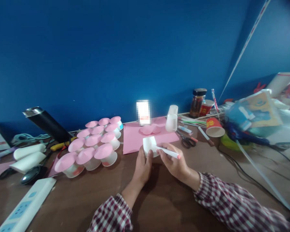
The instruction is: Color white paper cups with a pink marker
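Sleeves (113,216) in checked cloth show at the bottom edge of my head view, and between them I see the brown surface of the desk (166,206). At the near left corner, a white power strip (31,199) lies at a slant, well apart from the left sleeve. The left hand (144,162) holds the side of a white cup (148,143), its fingers opened only as wide as the cup. The right hand (174,162) pinches a white marker (169,152), its fingers nearly together, and one end of the marker is directed to the cup. Whether it touches, I cannot tell.

This cup is in the middle of my view, at the near edge of the pink paper (132,138). To the left, twelve cups with pink tops (93,140) stand in close rows, with very narrow gaps; a strip of brown surface separates them from the left hand. To the right, scissors (188,141) lie just beside the paper, and a red cup (214,127) is farther to the side. Pink discs (147,129) lie on the paper. Behind everything, the blue wall (111,58) limits the room for moving.
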Demonstrator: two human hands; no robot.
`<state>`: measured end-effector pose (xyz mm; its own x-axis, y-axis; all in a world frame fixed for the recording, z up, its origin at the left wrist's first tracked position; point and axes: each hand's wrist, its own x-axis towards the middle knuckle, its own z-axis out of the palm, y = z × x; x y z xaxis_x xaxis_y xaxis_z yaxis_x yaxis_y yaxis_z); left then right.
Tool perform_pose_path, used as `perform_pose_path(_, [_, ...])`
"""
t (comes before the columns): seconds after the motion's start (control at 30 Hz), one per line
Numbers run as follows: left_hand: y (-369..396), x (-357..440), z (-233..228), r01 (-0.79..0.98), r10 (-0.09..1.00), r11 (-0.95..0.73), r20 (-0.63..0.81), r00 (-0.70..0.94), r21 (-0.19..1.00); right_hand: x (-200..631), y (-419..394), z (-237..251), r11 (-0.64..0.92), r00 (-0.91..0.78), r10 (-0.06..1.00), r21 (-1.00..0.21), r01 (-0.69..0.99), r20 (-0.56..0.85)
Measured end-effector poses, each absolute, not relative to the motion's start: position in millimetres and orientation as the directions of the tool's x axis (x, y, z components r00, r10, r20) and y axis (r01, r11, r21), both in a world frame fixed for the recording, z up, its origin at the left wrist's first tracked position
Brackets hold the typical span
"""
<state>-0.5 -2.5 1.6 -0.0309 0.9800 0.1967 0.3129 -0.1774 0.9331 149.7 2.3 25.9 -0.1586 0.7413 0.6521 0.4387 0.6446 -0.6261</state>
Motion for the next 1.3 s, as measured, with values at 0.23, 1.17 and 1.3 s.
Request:
perform_pose_path(0.23, [-3.7,0.0,2.5,0.318,0.980,-0.169,0.193,-0.044,0.933,149.7,1.8,25.1,0.653,-0.159,0.728,-0.606,0.453,0.667])
perform_pose_path(1.17, [-4.5,0.9,4.3,0.273,0.978,-0.192,0.206,-0.025,0.943,150.3,2.7,28.4,0.623,-0.142,0.763,-0.657,0.425,0.631])
perform_pose_path(1.3, [-5.3,0.6,6.4,0.287,0.978,-0.196,0.210,-0.017,0.938,150.6,2.8,28.9,0.624,-0.146,0.762,-0.655,0.426,0.631])
